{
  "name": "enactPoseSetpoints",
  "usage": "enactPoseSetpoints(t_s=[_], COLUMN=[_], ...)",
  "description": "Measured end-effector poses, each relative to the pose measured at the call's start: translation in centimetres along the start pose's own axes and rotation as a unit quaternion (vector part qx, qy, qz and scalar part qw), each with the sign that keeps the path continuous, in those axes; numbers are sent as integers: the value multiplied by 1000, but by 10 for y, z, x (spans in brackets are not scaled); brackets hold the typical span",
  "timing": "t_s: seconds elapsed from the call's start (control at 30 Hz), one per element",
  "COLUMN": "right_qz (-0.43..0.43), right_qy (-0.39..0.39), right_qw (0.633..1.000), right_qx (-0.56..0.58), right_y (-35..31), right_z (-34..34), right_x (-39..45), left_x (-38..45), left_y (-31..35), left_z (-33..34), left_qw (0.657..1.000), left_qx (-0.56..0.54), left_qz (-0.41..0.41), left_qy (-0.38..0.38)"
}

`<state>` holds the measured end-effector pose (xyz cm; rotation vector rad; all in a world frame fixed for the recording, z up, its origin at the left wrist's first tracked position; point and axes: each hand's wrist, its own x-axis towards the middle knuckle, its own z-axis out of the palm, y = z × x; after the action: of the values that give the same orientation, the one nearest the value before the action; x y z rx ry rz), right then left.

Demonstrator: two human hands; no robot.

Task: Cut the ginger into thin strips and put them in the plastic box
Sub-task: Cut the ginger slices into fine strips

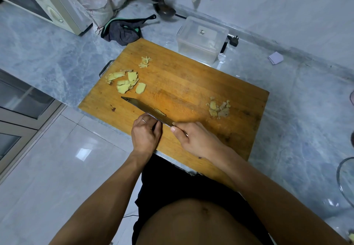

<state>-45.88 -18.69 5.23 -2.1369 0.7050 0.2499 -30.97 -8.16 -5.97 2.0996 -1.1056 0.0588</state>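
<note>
Head view, looking down on a wooden cutting board [191,84] set aslant on a grey marbled counter [57,53]; right hand [195,139] wrapped round the handle of a cleaver [145,108], thumb laid along the top, blade running up and to the left with its edge down on the board; left hand [146,133] just beside the blade on its near side, fingers curled with knuckles against the flat of the steel, whatever lies under the fingertips hidden, so no telling whether anything is pinched there; a ring on one finger; a few thin yellow ginger strips [159,112] showing on the far side of the blade, touching it. Ginger slices [125,82] heaped loosely toward the board's left end, overlapping; a small pile of cut strips [145,62] just beyond them; ginger peelings and scraps [218,108] well apart on the right side. Clear plastic box [201,38] standing open past the board's far edge, near the wall; contents not clear. Dark cloth [122,31] bunched at the board's far left corner; ladle [162,5] hanging against the wall; microwave [47,5] at top left.
</note>
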Motion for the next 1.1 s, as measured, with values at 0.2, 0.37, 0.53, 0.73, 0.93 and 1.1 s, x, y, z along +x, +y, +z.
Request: enactPoseSetpoints(t_s=[0.2, 0.37, 0.53, 0.73, 0.93, 1.1], right_qz=[-3, 4, 2, -12, -28, -30], right_qy=[3, -14, -31, -14, -6, -19], right_qw=[1000, 1000, 999, 1000, 999, 999], right_qx=[19, -5, -9, -8, 39, 32], right_y=[1, -2, -3, -2, 8, 9], right_z=[-4, -7, -8, 3, -1, -4], right_x=[2, -3, -3, 3, 7, 5], left_x=[-5, -9, -12, -10, -17, -16], left_y=[2, 5, 7, 8, -2, 1], left_z=[-1, -4, -3, -2, 4, 3], left_qw=[999, 998, 999, 999, 997, 997], left_qx=[9, 34, 31, 35, 41, 51], left_qz=[41, 35, 25, 27, 3, 4], left_qy=[-21, -33, -24, -12, -65, -63])
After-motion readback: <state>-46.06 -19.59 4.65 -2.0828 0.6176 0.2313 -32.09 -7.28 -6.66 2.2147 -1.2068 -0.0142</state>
